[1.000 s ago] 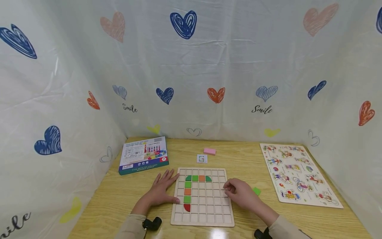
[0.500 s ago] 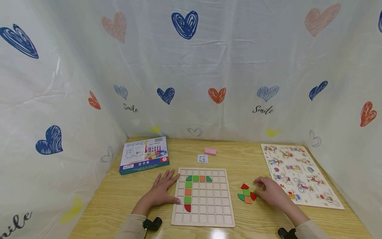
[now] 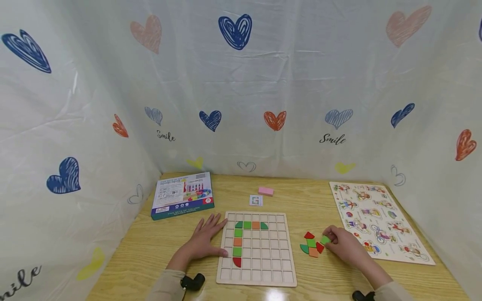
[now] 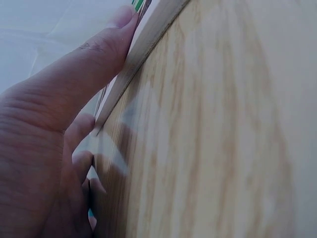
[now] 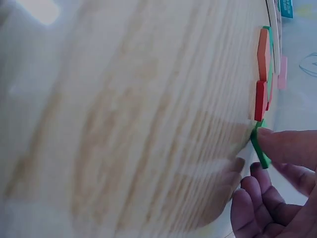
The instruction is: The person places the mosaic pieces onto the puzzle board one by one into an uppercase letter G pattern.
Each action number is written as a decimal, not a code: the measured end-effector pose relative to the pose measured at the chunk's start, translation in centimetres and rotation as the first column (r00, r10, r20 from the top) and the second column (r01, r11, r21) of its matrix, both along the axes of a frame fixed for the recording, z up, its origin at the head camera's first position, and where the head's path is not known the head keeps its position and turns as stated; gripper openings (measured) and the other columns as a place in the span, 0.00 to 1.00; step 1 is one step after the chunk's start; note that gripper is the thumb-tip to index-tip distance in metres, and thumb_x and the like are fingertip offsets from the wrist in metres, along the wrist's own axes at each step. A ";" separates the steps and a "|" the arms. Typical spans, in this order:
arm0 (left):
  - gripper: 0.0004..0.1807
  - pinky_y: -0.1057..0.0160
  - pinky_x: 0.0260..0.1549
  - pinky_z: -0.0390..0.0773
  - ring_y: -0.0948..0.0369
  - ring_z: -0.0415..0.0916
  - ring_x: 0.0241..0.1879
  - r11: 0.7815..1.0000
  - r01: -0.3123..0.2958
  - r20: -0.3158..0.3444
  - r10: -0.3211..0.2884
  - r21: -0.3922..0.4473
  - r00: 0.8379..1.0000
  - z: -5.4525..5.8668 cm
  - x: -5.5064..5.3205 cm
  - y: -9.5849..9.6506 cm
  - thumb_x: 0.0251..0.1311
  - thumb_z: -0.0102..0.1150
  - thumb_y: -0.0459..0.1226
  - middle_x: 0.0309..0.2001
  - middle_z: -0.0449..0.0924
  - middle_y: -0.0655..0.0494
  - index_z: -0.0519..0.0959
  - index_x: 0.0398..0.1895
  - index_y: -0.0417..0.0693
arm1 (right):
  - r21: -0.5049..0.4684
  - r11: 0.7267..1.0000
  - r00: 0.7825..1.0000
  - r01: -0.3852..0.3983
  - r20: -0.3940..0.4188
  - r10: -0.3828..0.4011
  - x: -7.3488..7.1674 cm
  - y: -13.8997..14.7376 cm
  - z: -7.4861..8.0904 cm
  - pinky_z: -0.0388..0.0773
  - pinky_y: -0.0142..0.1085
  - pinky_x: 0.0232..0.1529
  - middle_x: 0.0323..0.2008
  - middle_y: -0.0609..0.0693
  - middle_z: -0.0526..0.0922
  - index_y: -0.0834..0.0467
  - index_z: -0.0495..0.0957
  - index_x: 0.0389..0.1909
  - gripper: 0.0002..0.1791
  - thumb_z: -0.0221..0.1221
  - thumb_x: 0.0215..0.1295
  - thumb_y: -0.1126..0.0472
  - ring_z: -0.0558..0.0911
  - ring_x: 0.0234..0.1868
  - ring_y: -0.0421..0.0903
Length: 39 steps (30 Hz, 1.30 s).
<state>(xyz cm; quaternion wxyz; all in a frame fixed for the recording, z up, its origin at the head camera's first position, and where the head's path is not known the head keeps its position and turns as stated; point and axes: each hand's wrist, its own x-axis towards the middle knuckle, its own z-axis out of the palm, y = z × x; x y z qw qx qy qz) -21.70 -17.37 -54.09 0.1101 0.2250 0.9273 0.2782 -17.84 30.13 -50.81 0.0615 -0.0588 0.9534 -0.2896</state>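
My left hand [image 3: 203,239] lies with spread fingers at the left side of a wooden grid board [image 3: 265,264]; in the left wrist view its thumb [image 4: 106,42] presses on the board's edge. Green and orange square tiles and rounded dark green and red ones form a bent line in the grid. Right of the board, my right hand [image 3: 344,247] pinches a green square tile [image 3: 325,240] by its edge. In the right wrist view that tile [image 5: 258,146] is tilted under the thumb. Beside it lie loose tiles: a red one [image 3: 309,235], an orange square [image 3: 313,252] and several others.
A small pattern card [image 3: 256,200] and a pink block [image 3: 265,191] lie behind the board. At the back left is a flat boxed set [image 3: 183,195]. A picture puzzle board [image 3: 380,221] lies at the right, close to my right hand. A heart-printed curtain [image 3: 297,83] surrounds the table.
My right hand has moved right from the board's right edge to the loose tiles, uncovering them, and now pinches the green square. My left hand has stayed at the board.
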 end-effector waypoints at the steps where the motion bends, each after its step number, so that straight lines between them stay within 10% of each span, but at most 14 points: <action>1: 0.59 0.38 0.75 0.29 0.45 0.32 0.81 1.000 0.000 -0.001 0.000 0.002 1.000 0.0 0.0 0.0 0.48 0.72 0.65 0.82 0.43 0.47 0.57 0.81 0.56 | 0.002 1.000 1.000 -0.001 -0.012 0.001 0.0 0.0 -0.1 0.77 0.39 0.35 0.33 0.45 0.80 0.58 0.80 0.47 0.12 0.67 0.64 0.67 0.77 0.35 0.42; 16: 0.59 0.37 0.75 0.30 0.44 0.33 0.81 1.000 0.016 -0.007 -0.016 0.001 1.000 -0.1 0.1 -0.1 0.49 0.71 0.66 0.82 0.43 0.46 0.57 0.81 0.55 | -0.120 0.992 0.995 0.028 -0.093 -0.039 0.3 -2.2 0.2 0.77 0.33 0.32 0.34 0.44 0.81 0.57 0.81 0.49 0.10 0.65 0.69 0.62 0.79 0.33 0.39; 39: 0.59 0.37 0.75 0.29 0.44 0.33 0.81 1.000 0.005 0.007 -0.005 0.016 1.000 0.3 0.2 0.0 0.48 0.72 0.65 0.82 0.43 0.46 0.58 0.81 0.55 | -0.282 0.901 0.943 -0.329 -0.057 0.327 1.4 -14.6 -0.5 0.72 0.29 0.28 0.27 0.37 0.77 0.48 0.82 0.44 0.05 0.63 0.70 0.60 0.72 0.26 0.32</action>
